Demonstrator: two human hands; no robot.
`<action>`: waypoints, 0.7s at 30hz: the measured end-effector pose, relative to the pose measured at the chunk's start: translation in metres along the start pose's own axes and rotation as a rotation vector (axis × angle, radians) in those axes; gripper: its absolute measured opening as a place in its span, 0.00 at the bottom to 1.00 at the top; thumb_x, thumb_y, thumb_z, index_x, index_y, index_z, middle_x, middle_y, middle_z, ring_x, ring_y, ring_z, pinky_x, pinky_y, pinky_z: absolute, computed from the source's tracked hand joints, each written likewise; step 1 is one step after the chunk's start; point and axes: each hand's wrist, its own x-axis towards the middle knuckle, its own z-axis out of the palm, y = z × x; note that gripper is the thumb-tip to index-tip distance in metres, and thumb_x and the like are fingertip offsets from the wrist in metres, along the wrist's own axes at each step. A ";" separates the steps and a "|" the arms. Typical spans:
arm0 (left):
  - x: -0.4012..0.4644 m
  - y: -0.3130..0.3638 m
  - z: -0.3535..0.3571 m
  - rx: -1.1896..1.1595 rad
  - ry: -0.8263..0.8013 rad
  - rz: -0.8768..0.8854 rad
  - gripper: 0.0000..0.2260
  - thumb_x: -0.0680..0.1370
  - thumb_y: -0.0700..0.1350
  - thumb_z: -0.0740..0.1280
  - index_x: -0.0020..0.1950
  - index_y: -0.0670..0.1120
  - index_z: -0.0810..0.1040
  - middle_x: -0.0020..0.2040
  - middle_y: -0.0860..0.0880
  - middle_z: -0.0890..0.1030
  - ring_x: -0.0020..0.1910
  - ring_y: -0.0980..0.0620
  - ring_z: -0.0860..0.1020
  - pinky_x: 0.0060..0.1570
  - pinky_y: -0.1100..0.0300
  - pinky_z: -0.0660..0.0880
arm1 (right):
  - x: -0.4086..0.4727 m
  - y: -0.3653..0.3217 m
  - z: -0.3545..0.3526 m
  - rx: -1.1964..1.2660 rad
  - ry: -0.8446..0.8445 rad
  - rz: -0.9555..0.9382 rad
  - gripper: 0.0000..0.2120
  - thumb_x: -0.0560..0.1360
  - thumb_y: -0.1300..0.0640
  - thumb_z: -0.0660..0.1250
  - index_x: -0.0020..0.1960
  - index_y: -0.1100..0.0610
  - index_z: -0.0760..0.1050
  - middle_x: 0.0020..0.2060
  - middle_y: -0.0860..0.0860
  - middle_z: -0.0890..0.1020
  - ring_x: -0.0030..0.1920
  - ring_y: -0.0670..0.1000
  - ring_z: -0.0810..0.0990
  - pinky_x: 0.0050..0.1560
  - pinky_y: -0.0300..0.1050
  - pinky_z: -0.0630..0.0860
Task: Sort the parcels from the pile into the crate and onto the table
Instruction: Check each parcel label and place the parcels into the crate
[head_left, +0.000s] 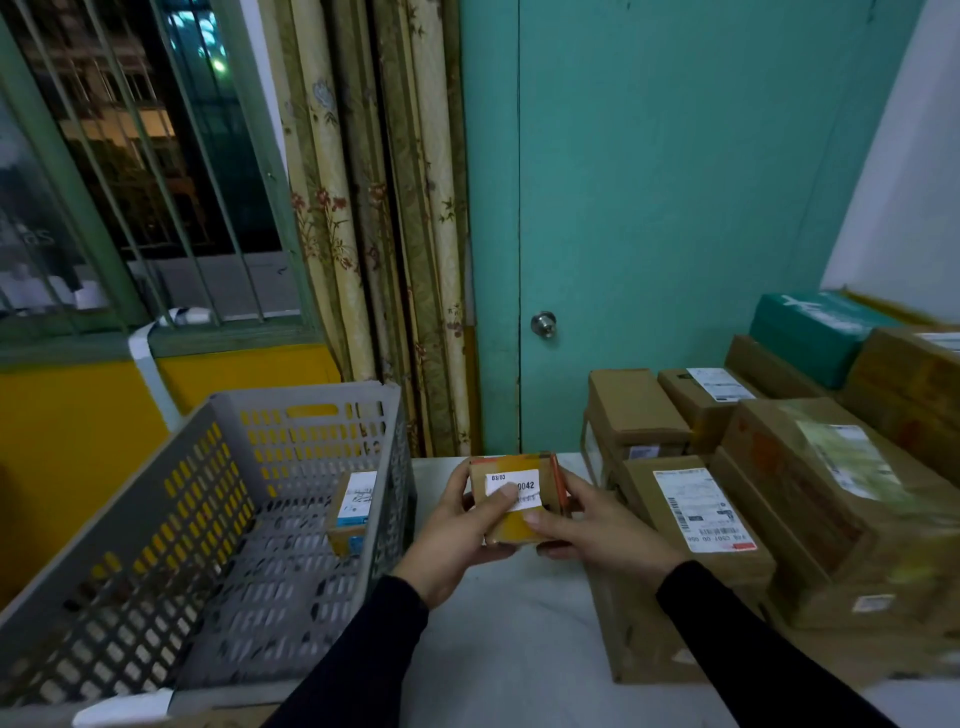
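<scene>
My two dark sleeves (363, 660) come in from the bottom edge, and both hands meet over the white tabletop (498, 623). My left hand (457, 535) and my right hand (587, 525) hold one small parcel (514, 499) between them, lifted clear of the tabletop. The left fingers (501, 496) are wrapped around its left side, with the thumb lying across the white label, which reads 03/03 and ends in 0042. The right fingers (540, 514) are closed on its right side and lower corner, beside an orange strip along that edge.

To my left stands the grey slotted crate (156, 545), touching the tabletop's edge. Inside it, a single small box with a blue and white label (353, 506) leans against the right-hand wall.

To my right the pile of brown parcels (779, 493) covers the tabletop, stacked in layers, several showing white shipping labels; a teal box (810, 332) lies at the back of it.

Behind the tabletop I see a teal door with a round knob (543, 324), flowered curtains (374, 208) and a barred window (130, 156).
</scene>
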 end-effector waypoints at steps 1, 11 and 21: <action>0.000 -0.001 0.001 0.002 0.012 0.004 0.16 0.79 0.48 0.71 0.66 0.55 0.74 0.58 0.48 0.84 0.53 0.48 0.85 0.50 0.50 0.84 | -0.001 0.000 0.002 0.007 0.006 -0.005 0.35 0.71 0.48 0.77 0.75 0.43 0.68 0.62 0.49 0.80 0.58 0.49 0.83 0.54 0.45 0.83; -0.004 -0.003 0.002 0.015 0.052 0.015 0.16 0.79 0.49 0.72 0.65 0.56 0.74 0.58 0.47 0.84 0.53 0.48 0.85 0.48 0.50 0.84 | -0.004 0.003 0.006 0.025 0.041 -0.033 0.30 0.73 0.50 0.77 0.73 0.43 0.70 0.61 0.50 0.80 0.58 0.49 0.83 0.54 0.45 0.83; -0.002 0.005 -0.004 -0.210 0.047 -0.165 0.33 0.71 0.69 0.64 0.67 0.49 0.75 0.63 0.42 0.81 0.62 0.40 0.80 0.62 0.40 0.77 | -0.013 -0.003 0.010 0.124 0.144 -0.137 0.21 0.78 0.39 0.62 0.68 0.44 0.77 0.65 0.47 0.79 0.61 0.45 0.82 0.64 0.44 0.78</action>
